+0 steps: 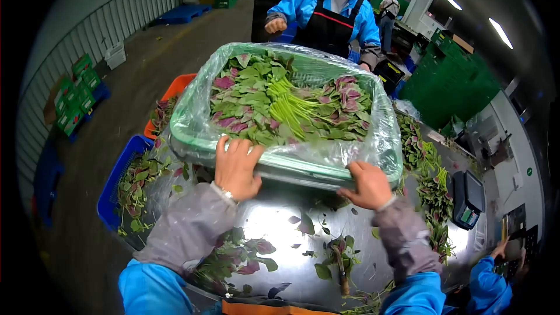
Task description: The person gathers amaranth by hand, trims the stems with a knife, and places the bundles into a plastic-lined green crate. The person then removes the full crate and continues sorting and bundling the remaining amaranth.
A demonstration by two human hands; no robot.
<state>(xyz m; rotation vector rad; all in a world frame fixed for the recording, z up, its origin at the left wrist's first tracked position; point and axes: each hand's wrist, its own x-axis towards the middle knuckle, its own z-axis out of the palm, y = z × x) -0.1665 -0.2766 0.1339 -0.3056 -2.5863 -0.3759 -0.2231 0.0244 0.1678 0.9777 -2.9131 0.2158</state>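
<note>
A green crate lined with clear plastic is full of red-and-green leafy vegetables, their pale green stems bunched in the middle. It hangs tilted above the metal table. My left hand grips the near rim, left of its middle, with its fingers over the edge. Near the right corner, my right hand is closed on the same rim, thumb underneath. Loose leaves and a small bunch with a brown-handled tool lie on the metal below.
A blue crate and an orange crate stand at the left. Bundled greens and a black scale are at the right. A co-worker stands beyond the crate; another person's arm shows lower right.
</note>
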